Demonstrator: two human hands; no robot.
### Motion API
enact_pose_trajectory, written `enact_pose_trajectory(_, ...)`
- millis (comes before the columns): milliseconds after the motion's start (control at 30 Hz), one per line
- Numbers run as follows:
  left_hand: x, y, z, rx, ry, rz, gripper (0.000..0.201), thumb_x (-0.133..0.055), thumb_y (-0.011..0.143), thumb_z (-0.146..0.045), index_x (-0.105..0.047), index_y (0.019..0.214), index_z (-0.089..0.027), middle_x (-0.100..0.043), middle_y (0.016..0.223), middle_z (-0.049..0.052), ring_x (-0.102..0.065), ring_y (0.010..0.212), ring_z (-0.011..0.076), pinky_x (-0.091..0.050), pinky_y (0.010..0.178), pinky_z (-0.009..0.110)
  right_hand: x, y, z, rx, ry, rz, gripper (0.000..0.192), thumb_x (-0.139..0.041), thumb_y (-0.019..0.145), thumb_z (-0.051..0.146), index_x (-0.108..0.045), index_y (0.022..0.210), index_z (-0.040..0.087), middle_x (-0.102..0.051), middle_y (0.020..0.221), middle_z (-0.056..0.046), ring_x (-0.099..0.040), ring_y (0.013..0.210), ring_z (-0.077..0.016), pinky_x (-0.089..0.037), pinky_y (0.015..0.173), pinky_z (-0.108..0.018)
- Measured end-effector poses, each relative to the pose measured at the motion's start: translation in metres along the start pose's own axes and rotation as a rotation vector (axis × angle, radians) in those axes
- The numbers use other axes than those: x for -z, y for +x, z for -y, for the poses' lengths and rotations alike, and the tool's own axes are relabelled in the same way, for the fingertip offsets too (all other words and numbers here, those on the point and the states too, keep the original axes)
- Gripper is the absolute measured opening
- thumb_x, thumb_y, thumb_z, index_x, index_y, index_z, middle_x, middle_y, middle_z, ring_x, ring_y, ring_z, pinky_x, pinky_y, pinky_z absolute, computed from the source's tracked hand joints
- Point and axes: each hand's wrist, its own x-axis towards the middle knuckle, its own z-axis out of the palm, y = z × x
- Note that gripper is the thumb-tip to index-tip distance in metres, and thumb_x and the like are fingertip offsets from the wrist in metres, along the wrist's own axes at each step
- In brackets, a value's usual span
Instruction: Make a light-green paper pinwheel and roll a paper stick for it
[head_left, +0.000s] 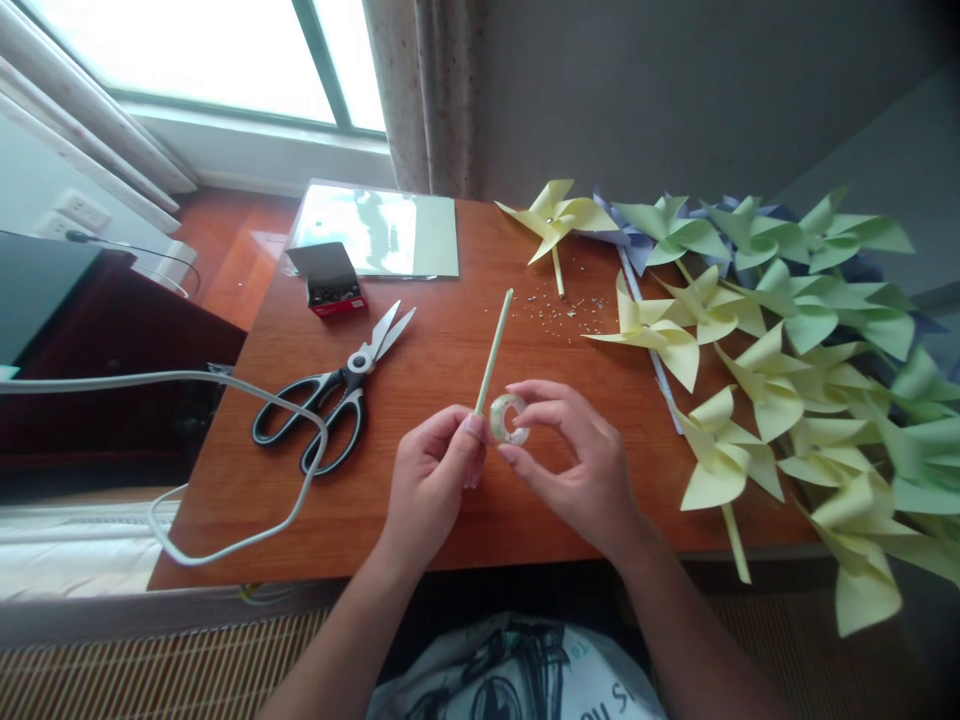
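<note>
My left hand (439,470) is closed round the lower part of a thin pale-green paper stick (495,350), which leans up and slightly right. Just beside it, my right hand (574,455) pinches a small roll of clear tape (510,420) between thumb and fingers. The roll's left edge is close to the left fingertips; whether a strip of tape joins it to the stick I cannot make out. Part of the stick's lower end is hidden by the left hand.
Open scissors (352,375) lie left on the wooden table (420,350), near a grey cable (292,520). Behind them are a small open box (334,290) and sheets in a clear sleeve (435,235). Several paper pinwheels (720,455) crowd the right side, with tiny scraps (559,315) near the middle.
</note>
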Motion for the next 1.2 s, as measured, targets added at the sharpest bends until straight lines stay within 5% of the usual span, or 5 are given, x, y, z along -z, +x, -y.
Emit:
enact_pose_trajectory(200, -0.002, -0.001, -0.002, -0.007, 0.056, -0.011, 0.030, -0.060, 0.096, -0.039, -0.067, 0.076, -0.017, -0.050, 0.053, -0.003, -0.043, 0.050, 0.0105, -0.036, 0.050, 0.022, -0.005, -0.008, -0.009, -0.096, 0.002, -0.061, 0.041, -0.079, 0.083, 0.022, -0.065, 0.122, 0.028, -0.060, 0.120, -0.009, -0.066, 0.106, -0.0238, -0.062, 0.089, -0.038)
enact_pose_trajectory(700, -0.002, 0.001, 0.002, -0.021, 0.068, -0.092, 0.028, -0.063, 0.095, -0.040, -0.074, 0.085, -0.017, -0.050, 0.052, -0.004, -0.043, 0.049, 0.0104, -0.036, 0.049, 0.022, -0.011, -0.015, 0.010, -0.163, 0.099, -0.115, 0.019, -0.067, 0.091, 0.016, -0.067, 0.108, 0.026, -0.074, 0.099, -0.005, -0.073, 0.089, -0.0212, -0.062, 0.082, -0.037)
enact_pose_trajectory(1033, -0.002, 0.001, 0.000, 0.018, 0.015, -0.030, 0.028, -0.064, 0.095, -0.038, -0.076, 0.085, -0.015, -0.053, 0.051, -0.003, -0.042, 0.044, 0.0079, -0.034, 0.044, 0.020, -0.024, -0.022, 0.004, -0.157, 0.307, -0.168, 0.012, -0.069, 0.091, 0.017, -0.063, 0.097, 0.026, -0.070, 0.098, -0.004, -0.069, 0.102, -0.0218, -0.062, 0.092, -0.040)
enact_pose_trajectory(1200, -0.002, 0.000, -0.002, 0.037, 0.008, -0.001, 0.029, -0.063, 0.096, -0.037, -0.072, 0.078, -0.015, -0.055, 0.050, -0.003, -0.045, 0.042, 0.0083, -0.036, 0.043, 0.019, -0.021, -0.022, 0.000, -0.155, 0.298, -0.147, 0.011, -0.069, 0.091, 0.017, -0.061, 0.092, 0.025, -0.064, 0.098, -0.004, -0.067, 0.097, -0.0209, -0.061, 0.084, -0.037)
